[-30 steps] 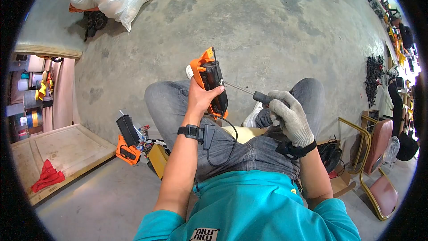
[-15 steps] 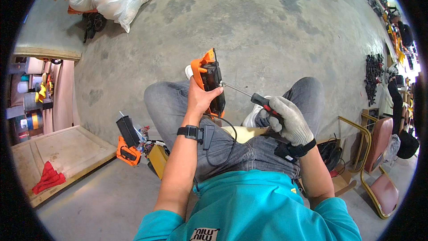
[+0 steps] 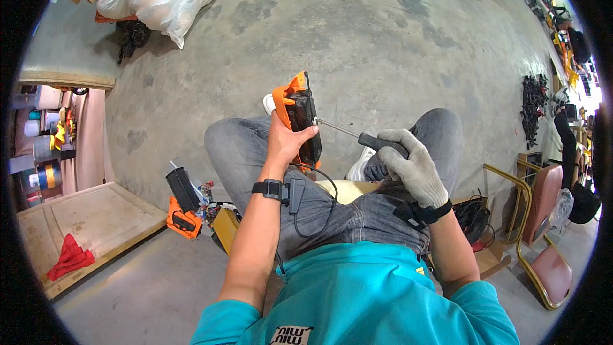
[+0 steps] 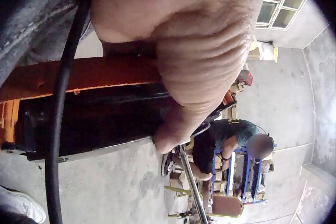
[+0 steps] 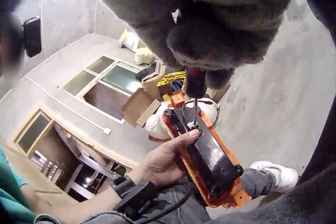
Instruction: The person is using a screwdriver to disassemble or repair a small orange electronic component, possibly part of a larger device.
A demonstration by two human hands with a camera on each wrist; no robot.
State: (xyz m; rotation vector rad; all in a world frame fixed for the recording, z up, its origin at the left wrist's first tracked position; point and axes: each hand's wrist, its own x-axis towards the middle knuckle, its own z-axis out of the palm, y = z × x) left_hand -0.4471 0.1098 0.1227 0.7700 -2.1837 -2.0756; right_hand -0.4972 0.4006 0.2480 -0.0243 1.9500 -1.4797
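Observation:
The bare left hand (image 3: 287,140) grips an orange and black housing (image 3: 302,112) above the lap, its thumb lying on the black side near a small white piece. In the right wrist view, that white piece (image 5: 192,125) sits at the left thumb's tip, with the screwdriver's shaft (image 5: 196,109) meeting it. The gloved right hand (image 3: 415,167) holds the dark screwdriver handle (image 3: 377,142), thumb and fingers around it. The metal shaft (image 4: 190,179) also shows beside the left thumb in the left wrist view. The fingers behind the housing are hidden.
A second orange housing (image 3: 184,217) and a black box (image 3: 183,188) lie left of the legs by a yellow container (image 3: 225,228). A low wooden board (image 3: 96,220) bears a red cloth (image 3: 71,257). Chairs (image 3: 543,203) stand at right. Another person (image 4: 234,139) is farther off.
The right hand's fingers have shifted on the screwdriver handle, loosening and extending along it from a more closed grip. The left hand and housing have barely moved.

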